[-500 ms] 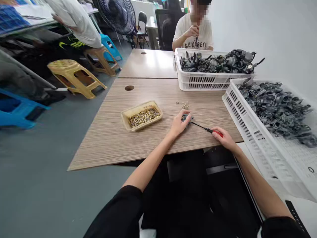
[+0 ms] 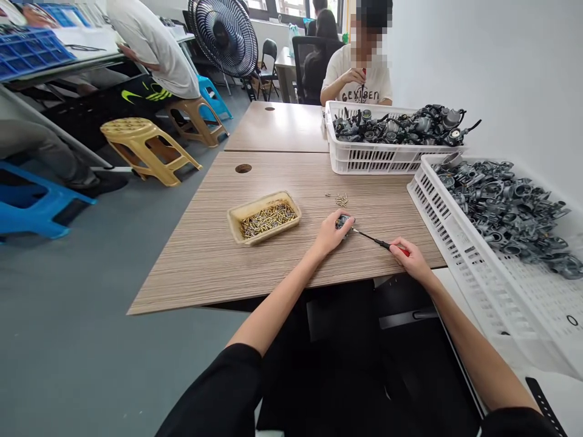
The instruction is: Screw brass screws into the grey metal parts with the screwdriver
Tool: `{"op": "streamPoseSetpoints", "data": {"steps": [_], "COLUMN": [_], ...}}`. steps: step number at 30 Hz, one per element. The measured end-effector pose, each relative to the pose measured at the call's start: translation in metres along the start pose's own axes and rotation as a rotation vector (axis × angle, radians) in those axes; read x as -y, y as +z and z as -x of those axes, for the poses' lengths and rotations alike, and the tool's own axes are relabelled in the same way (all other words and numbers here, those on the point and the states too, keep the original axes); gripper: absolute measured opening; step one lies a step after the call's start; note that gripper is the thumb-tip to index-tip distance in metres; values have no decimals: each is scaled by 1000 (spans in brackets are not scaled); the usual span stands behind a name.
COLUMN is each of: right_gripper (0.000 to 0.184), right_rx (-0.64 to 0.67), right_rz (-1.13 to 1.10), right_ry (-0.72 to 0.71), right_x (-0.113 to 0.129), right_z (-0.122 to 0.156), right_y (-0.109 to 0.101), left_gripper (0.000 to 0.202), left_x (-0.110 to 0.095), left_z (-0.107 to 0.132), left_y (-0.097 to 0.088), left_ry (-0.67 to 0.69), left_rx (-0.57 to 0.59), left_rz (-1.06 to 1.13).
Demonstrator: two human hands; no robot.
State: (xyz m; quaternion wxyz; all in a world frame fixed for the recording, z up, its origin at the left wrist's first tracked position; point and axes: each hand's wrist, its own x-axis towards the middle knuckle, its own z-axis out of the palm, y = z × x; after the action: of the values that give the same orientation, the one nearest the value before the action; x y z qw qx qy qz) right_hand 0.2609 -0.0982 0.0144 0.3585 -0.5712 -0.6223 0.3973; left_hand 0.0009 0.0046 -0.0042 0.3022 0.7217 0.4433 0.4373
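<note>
On the wood-grain table (image 2: 218, 267), my left hand (image 2: 333, 232) is closed around a small grey metal part (image 2: 345, 223), mostly covered by the fingers. My right hand (image 2: 412, 260) grips the red and black handle of a screwdriver (image 2: 382, 243). Its thin shaft points left, and the tip meets the right side of the metal part; the exact contact point is too small to make out. Just beyond the left hand lies a little pile of brass-coloured screws (image 2: 341, 199). A cream plastic tub (image 2: 234, 230) holding many similar screws stands to the left.
A white basket (image 2: 364, 162) of dark metal parts stands at the back. Another white basket (image 2: 437, 209) with grey castings is on the right. Across the table sits a person (image 2: 337, 76) holding a red-handled tool. Yellow stool (image 2: 132, 130) and fan (image 2: 223, 36) are at left.
The camera view has tilted slightly, so the scene sits a bit lower. Both hands keep their holds on the metal part and screwdriver, with little visible movement.
</note>
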Motion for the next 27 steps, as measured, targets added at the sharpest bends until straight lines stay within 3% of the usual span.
{"op": "streamPoseSetpoints", "data": {"steps": [7, 19, 27], "right_gripper": [38, 44, 47], "right_rx": [-65, -87, -64], "right_rz": [83, -201, -153], "right_ry": [-113, -9, -16], "right_x": [3, -7, -7], "right_z": [-2, -3, -2], "right_y": [2, 1, 2], "left_gripper": [23, 26, 26], "left_x": [2, 1, 2], "left_z": [1, 1, 1], "left_y": [1, -1, 0], "left_ry": [1, -19, -2], "left_rx": [32, 4, 13], "left_rz": [-3, -8, -16]}}
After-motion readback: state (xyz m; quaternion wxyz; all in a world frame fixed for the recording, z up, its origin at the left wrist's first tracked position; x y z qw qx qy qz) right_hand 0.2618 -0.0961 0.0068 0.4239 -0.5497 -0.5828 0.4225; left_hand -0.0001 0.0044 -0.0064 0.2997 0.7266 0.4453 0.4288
